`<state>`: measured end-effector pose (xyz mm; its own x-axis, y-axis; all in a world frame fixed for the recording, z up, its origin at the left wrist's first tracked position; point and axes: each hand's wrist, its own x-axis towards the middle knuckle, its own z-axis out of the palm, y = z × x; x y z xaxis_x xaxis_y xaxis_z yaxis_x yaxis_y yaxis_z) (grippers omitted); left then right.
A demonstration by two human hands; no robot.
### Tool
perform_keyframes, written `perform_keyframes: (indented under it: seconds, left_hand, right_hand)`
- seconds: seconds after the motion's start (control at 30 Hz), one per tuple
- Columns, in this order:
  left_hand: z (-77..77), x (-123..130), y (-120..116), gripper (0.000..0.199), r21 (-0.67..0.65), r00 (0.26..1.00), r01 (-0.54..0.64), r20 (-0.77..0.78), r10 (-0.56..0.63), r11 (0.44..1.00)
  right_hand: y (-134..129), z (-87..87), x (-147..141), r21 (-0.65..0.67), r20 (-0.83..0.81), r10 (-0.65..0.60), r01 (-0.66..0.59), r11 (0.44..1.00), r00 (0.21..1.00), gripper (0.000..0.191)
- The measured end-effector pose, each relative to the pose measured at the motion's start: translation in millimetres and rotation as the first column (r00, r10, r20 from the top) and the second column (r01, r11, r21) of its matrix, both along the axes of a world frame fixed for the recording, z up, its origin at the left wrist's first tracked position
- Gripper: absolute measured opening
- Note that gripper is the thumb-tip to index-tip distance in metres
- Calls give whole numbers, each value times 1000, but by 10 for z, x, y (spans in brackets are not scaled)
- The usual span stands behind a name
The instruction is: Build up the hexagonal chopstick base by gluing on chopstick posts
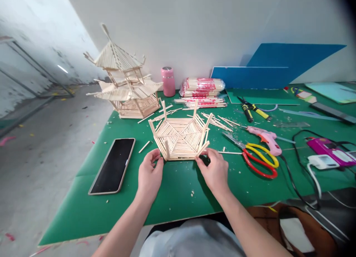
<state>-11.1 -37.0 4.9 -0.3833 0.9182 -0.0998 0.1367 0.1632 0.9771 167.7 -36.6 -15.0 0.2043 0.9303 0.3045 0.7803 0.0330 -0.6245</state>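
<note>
A hexagonal base of thin wooden sticks (pixel 182 138) lies in front of me on the green tabletop. Its floor is laid in triangular sections, and short posts rise from its corners, some leaning. My left hand (pixel 151 172) has its fingers curled around the near left corner. At the near right corner, my right hand (pixel 214 170) pinches the edge between thumb and fingers, beside a slanting stick. Behind to the left stands a tiered stick pavilion (pixel 122 79) with a pointed roof. Loose sticks (pixel 217 120) are scattered behind and beside the base.
A phone (pixel 112 166) lies left of my hands. To the right are scissors (pixel 260 160), a pink glue gun (pixel 264 138), pliers (pixel 253 110) and a purple power strip (pixel 330 151) with cables. Stick packs (pixel 203 88) and a pink bottle (pixel 168 82) stand by the wall.
</note>
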Motion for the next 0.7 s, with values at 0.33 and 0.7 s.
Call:
perform_keyframes:
  seconds: [0.33,0.7]
  left_hand:
    - [227,-19,78,20,-171,853,-73,499,151,983]
    - [289,155,469,22,-165,646,226,763,-21,960]
  right_hand:
    - [66,20,-41,36,-149,-8,14,999,989,10]
    - [304,242,61,55,-386,5,17,998,923,16]
